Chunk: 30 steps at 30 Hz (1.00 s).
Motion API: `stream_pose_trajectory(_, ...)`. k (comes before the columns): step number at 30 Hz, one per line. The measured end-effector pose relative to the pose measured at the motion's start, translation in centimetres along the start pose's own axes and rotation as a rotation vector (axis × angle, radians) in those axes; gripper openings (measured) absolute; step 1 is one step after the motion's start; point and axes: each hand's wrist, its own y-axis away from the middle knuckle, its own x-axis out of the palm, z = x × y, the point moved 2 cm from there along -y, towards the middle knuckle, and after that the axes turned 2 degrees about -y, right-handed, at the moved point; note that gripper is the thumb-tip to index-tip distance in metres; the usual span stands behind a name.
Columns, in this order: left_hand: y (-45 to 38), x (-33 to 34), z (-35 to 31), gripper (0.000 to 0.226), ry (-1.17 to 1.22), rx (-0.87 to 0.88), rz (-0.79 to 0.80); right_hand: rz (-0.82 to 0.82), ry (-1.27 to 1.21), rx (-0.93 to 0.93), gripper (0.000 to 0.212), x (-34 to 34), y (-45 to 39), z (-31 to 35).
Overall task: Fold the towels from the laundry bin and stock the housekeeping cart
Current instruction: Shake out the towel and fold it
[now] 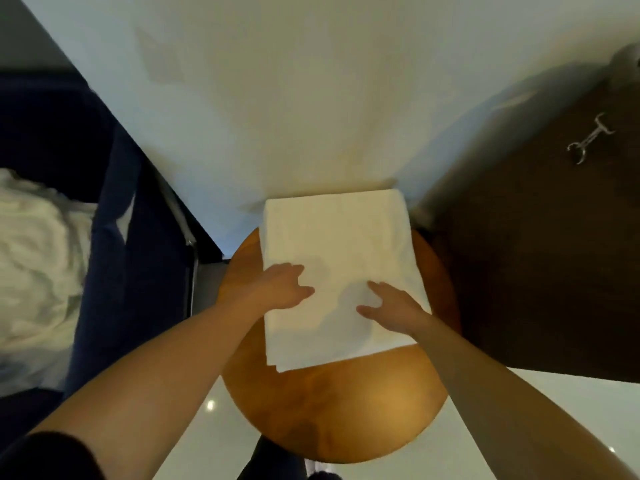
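A white towel, folded into a long rectangle, lies flat across a round wooden table; its far end reaches past the table's rim toward the wall. My left hand rests palm down on the towel's near left part, fingers spread. My right hand lies flat on its near right part, fingers apart. Neither hand grips the cloth. To the left, a dark blue laundry bin holds a heap of crumpled white towels.
A white wall rises right behind the table. A dark wooden door with a metal handle stands at the right. Glossy pale floor surrounds the table's base.
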Motion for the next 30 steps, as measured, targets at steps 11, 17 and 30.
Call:
stream_pose_trajectory(11,18.5,-4.9,-2.7,0.076,-0.091,-0.016,-0.401,-0.240,0.019,-0.283,0.083,-4.5,14.9,2.9)
stream_pose_trajectory(17,30.3,-6.1,-2.5,0.071,-0.186,-0.066,-0.621,-0.330,0.063,-0.447,0.084,-5.4,21.1,7.0)
stream_pose_trajectory(30,45.8,-7.2,13.6,0.071,-0.140,-0.224,-0.870,-0.423,0.200,-0.714,0.078,2.7,27.5,25.8)
